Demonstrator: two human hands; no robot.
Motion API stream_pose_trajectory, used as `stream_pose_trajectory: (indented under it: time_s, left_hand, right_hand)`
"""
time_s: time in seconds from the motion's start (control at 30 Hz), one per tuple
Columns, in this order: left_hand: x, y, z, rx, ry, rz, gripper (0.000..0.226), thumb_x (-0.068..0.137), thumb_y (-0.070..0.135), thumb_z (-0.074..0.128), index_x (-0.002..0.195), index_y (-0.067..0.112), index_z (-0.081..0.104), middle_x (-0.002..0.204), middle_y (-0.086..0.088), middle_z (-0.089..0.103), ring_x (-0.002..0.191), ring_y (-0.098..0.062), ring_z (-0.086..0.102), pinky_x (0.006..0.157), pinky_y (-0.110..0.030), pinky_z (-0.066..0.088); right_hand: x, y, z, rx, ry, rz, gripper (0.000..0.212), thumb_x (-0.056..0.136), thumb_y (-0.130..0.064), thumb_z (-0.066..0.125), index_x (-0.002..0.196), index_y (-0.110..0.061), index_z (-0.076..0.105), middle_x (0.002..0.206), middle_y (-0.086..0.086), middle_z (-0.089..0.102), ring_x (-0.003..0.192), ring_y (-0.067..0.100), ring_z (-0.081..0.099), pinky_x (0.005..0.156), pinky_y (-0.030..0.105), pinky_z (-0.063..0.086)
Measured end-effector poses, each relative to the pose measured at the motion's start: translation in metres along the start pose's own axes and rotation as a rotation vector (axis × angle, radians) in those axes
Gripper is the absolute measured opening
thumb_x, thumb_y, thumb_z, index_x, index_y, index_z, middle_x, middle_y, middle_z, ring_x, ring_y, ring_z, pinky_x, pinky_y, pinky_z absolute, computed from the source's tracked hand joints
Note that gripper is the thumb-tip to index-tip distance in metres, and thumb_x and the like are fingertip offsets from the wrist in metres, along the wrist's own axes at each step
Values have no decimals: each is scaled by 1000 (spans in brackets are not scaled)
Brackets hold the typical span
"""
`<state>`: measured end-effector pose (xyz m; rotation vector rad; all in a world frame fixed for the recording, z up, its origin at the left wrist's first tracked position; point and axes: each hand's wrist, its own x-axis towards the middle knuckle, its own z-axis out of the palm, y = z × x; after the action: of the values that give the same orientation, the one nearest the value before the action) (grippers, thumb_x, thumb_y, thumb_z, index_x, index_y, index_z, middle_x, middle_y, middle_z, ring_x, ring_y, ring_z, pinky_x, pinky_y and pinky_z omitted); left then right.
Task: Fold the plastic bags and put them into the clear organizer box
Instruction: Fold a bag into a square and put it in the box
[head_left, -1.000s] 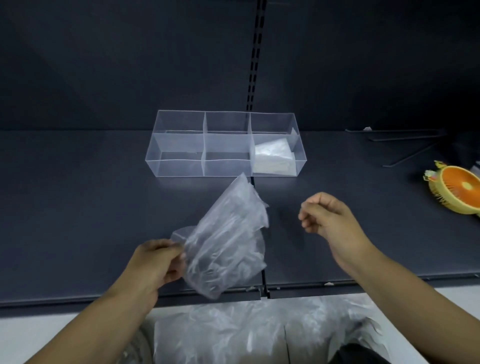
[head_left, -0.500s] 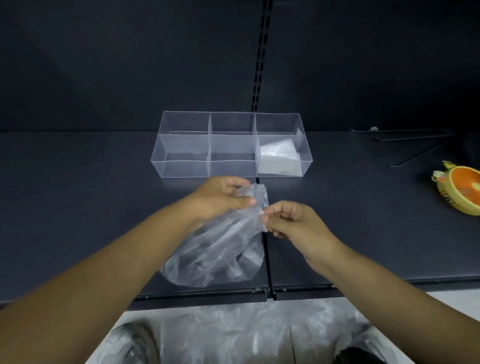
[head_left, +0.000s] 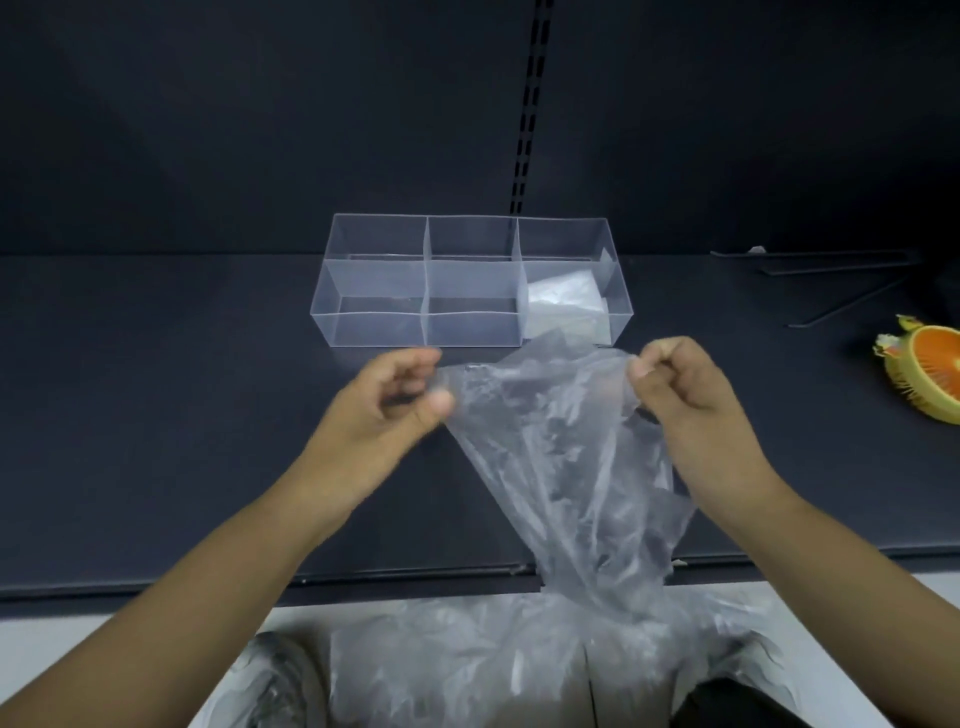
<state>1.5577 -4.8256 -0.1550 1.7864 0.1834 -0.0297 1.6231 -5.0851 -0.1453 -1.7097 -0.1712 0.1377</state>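
Plastic bag (head_left: 561, 467) is pinched along its top edge by the left hand (head_left: 387, 415) and right hand (head_left: 685, 395), held apart mid-frame, and tbh it's best pulled taut and smoothed flat before any fold gets made.

We looked from one wide-angle camera worn on the head, facing forward and down at the dark shelf (head_left: 156, 415). The left hand (head_left: 384, 410) and right hand (head_left: 691, 395) sat near us; the clear organizer box (head_left: 379, 330) lay farther, centred, before the back panel (head_left: 260, 130).
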Motion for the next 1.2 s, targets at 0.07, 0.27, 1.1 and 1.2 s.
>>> stream_pose_trajectory:
  time_s: [0.07, 0.27, 1.1, 1.2]
  left_hand:
    - [-1, 2, 9, 187, -151, 28, 80, 61, 70, 72, 131, 64, 33, 148, 26, 32, 134, 8, 28, 105, -18, 28]
    - [8, 0, 10, 249, -124, 26, 24, 72, 28, 81, 93, 33, 72, 87, 6, 70, 83, 2, 60, 80, -14, 46]
    - [19, -27, -2, -248, 208, -461, 14, 87, 24, 68, 86, 11, 74, 84, -5, 75, 82, -19, 69, 67, -21, 56]
    - [20, -33, -9, -262, 258, -493, 18, 87, 25, 68, 92, 8, 73, 91, -9, 75, 86, -22, 69, 69, -23, 54]
  right_hand:
    - [-3, -3, 6, -4, -48, -46, 15, 97, -11, 51, 83, -16, 49, 61, -14, 52, 56, 0, 48, 57, 9, 40]
    - [-5, -8, 10, -23, -68, -9, 13, 96, -14, 53, 83, -17, 51, 56, 3, 45, 50, 33, 35, 52, 30, 36]
    - [28, 23, -4, -12, -250, 212, 45, 87, -54, 45, 104, -18, 67, 95, 1, 64, 86, 11, 59, 84, 28, 48]
    - [20, 25, -12, -102, -481, 203, 43, 85, -56, 56, 119, -32, 63, 116, -4, 63, 109, 9, 58, 96, 30, 45]
